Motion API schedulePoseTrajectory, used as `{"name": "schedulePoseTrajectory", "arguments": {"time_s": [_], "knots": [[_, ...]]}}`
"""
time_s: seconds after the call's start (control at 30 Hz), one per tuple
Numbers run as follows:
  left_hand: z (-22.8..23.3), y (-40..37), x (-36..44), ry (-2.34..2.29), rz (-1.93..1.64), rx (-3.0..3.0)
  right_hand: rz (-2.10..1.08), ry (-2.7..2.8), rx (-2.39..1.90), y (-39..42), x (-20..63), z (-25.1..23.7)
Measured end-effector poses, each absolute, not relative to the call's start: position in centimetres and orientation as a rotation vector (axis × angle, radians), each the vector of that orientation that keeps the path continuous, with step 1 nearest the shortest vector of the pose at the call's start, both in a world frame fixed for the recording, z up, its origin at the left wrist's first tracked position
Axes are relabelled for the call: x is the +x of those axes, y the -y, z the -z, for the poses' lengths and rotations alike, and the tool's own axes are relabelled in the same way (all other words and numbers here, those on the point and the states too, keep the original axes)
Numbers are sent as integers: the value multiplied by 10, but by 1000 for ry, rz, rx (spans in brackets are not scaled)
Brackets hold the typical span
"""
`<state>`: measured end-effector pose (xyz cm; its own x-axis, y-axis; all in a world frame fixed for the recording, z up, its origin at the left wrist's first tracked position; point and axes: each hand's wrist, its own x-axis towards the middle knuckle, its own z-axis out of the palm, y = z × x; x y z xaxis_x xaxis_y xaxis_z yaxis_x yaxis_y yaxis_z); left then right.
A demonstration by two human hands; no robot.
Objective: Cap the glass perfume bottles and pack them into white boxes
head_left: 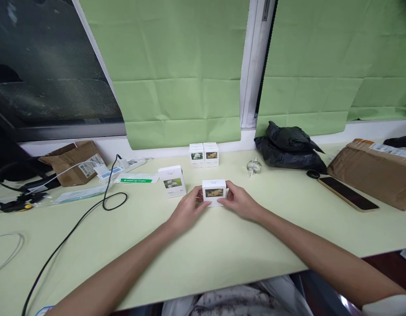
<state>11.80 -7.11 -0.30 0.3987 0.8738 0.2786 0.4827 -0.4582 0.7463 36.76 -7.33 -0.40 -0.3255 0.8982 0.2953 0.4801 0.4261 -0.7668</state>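
Observation:
A small white box with a picture of orange-yellow flowers stands upright on the table in front of me. Its left side is gripped by my left hand, thumb on the front near the lower corner. On the other side my right hand closes round the box, its thumb low on the front face and fingers along the edge. Just left of my left hand stands a larger white box with a white-flower picture. Behind, two small white boxes, one with white flowers and one with orange flowers, stand side by side.
A glass vessel stands behind my right hand. Farther right are a black plastic bag, a phone and a brown parcel. Leftward are a green-white packet, an opened carton and a black cable.

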Motion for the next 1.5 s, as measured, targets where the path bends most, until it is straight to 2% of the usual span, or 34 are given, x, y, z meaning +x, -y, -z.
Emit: {"name": "schedulePoseTrajectory", "arguments": {"time_s": [0.23,0.63,0.83,1.27,1.5], "knots": [[11,63,117,-1306,-987,2235,-750,1900,-1140,64,360,13],[11,60,115,-1289,-958,2128,-553,1883,-1170,42,361,24],[8,61,114,-1294,-806,2164,-734,1768,-1229,30,360,26],[21,53,109,-1351,-725,2186,-675,1809,-1246,6,355,20],[19,58,108,-1327,-800,2266,-611,1820,-1302,8,354,19]]}}
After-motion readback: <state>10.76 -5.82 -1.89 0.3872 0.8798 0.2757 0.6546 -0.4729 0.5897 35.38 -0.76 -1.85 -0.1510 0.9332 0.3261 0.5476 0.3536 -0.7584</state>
